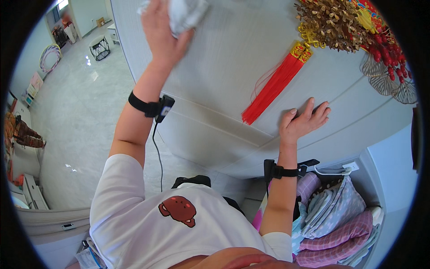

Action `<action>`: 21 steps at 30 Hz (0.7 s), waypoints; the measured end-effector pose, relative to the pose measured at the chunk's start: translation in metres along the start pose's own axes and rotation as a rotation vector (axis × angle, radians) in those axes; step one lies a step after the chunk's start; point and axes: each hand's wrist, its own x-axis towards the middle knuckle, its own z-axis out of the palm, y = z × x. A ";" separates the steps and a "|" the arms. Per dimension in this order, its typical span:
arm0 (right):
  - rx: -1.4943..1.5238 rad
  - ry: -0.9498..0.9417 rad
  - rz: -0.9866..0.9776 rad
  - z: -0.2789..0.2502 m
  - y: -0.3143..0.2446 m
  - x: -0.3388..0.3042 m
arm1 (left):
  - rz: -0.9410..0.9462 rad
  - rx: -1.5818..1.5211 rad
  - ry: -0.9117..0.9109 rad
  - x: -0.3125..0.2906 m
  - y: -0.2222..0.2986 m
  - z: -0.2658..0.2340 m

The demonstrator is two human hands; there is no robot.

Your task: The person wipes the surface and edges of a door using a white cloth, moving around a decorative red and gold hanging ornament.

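My left hand (pixel 162 33) is raised to the top of the view. It holds a crumpled white cloth (pixel 186 17) against a pale, wood-grained door panel (pixel 224 58). Part of the cloth and some fingertips run past the upper edge. Lower on the same panel, my right hand (pixel 307 120) rests with fingers spread and nothing in it. Just left of and above that hand hangs a red tassel (pixel 274 87) with gold-patterned tops, below a cluster of brown and gold decorations (pixel 331 24). Both wrists carry black straps with small devices.
Folded bedding (pixel 338 208), some plaid and some dotted, fills a niche at the lower right, under a wall socket (pixel 351 166). Red berry-like ornaments (pixel 392 56) hang at the upper right. A shiny tiled floor (pixel 83 121) with a small drum-shaped stool (pixel 99 48) stretches off left.
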 end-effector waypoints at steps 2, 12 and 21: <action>-0.001 0.000 0.001 0.000 0.001 -0.002 | 0.070 -0.073 -0.008 -0.018 0.018 -0.003; -0.018 -0.016 -0.013 -0.003 -0.001 0.001 | 0.195 -0.095 -0.072 -0.029 -0.078 -0.028; -0.010 0.002 -0.040 0.000 0.004 -0.001 | -0.030 -0.067 0.060 -0.078 -0.028 -0.011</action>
